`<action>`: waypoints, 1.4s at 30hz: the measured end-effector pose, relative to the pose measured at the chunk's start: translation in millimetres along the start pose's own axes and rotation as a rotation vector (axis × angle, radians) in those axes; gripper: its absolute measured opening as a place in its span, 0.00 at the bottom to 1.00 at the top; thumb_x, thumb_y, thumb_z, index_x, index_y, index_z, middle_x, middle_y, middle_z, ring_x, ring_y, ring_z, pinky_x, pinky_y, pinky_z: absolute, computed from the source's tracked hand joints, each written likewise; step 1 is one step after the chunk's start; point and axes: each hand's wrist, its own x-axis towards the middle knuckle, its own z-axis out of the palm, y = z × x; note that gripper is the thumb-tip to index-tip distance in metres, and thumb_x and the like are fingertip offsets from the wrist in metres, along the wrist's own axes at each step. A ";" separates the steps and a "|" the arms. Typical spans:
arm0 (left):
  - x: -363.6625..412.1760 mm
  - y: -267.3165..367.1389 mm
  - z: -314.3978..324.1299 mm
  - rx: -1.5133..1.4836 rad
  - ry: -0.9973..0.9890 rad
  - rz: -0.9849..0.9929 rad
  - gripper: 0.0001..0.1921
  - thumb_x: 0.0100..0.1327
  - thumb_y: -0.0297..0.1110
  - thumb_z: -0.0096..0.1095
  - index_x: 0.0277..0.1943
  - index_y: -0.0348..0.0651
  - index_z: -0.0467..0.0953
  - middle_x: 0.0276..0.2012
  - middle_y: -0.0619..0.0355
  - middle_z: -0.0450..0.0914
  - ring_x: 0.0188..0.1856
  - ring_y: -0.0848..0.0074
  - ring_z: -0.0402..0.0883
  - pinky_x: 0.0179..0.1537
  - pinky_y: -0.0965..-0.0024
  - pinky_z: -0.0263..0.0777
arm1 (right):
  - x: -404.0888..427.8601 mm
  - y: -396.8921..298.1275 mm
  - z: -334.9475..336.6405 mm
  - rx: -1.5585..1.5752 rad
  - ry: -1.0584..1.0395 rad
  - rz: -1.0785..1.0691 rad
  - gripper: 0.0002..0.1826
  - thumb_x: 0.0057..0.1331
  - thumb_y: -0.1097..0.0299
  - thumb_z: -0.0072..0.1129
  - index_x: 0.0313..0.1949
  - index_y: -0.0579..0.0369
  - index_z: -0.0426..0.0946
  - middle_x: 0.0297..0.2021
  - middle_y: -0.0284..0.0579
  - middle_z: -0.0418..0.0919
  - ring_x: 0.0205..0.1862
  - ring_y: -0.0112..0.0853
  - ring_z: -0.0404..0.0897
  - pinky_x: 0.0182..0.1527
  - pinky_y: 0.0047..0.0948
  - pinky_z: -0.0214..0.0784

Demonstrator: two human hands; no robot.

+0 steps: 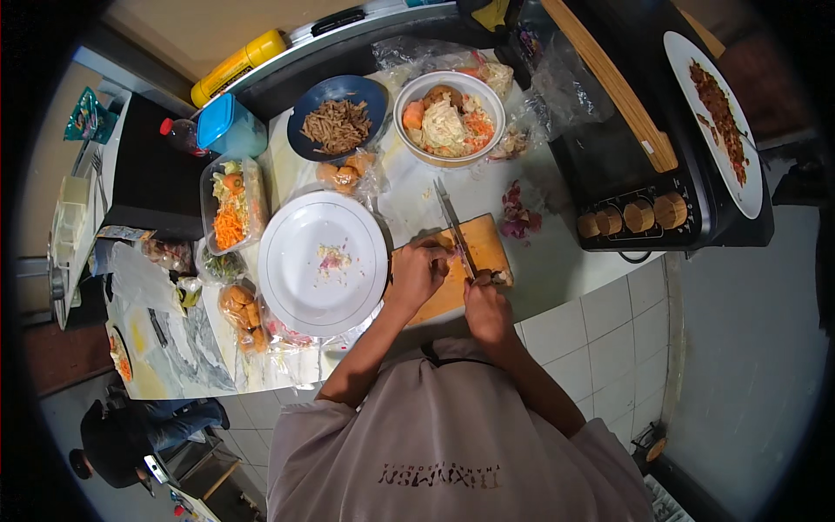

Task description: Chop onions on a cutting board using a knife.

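My right hand [488,305] grips the handle of a kitchen knife [451,212], whose blade points away from me over an orange-brown cutting board [486,238]. Against the blade's left side, my left hand [419,271] pinches a small purplish piece of shallot [458,253], partly hidden by the fingers. A pale scrap [501,277] lies at the board's right edge, too small to name. Left of the board, a large white plate [280,261] carries a little heap of chopped pale and purple bits [334,258]. Purple shallot skins [518,215] are scattered to the right.
Behind the board stand a blue plate of brown strips [336,124] and a white bowl [399,134] of shredded vegetables. A plastic container [231,202] holds shredded carrot. At right is an oven [633,189] with a white plate [685,59] on top. Another person [117,444] is lower left.
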 end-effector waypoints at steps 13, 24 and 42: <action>-1.5 -2.1 -0.5 0.012 0.016 0.005 0.12 0.46 0.19 0.61 0.33 0.45 0.85 0.28 0.54 0.82 0.26 0.63 0.82 0.30 0.65 0.75 | 10.4 11.5 -30.8 0.029 -0.090 -0.064 0.19 0.70 0.56 0.51 0.41 0.65 0.70 0.29 0.58 0.80 0.33 0.51 0.83 0.36 0.45 0.76; -2.4 -1.1 -0.4 -0.016 0.004 -0.017 0.11 0.47 0.20 0.62 0.33 0.45 0.86 0.28 0.54 0.82 0.26 0.64 0.82 0.30 0.65 0.75 | 2.9 18.5 -26.7 0.138 -0.014 -0.136 0.17 0.70 0.58 0.50 0.38 0.63 0.70 0.26 0.60 0.77 0.31 0.55 0.80 0.33 0.49 0.74; -3.9 -2.9 3.6 -0.012 0.042 -0.004 0.13 0.42 0.18 0.61 0.31 0.43 0.85 0.26 0.52 0.81 0.26 0.62 0.81 0.29 0.63 0.72 | 6.4 11.8 -34.1 0.122 -0.139 -0.054 0.16 0.71 0.59 0.49 0.39 0.63 0.70 0.31 0.64 0.78 0.33 0.57 0.80 0.36 0.51 0.73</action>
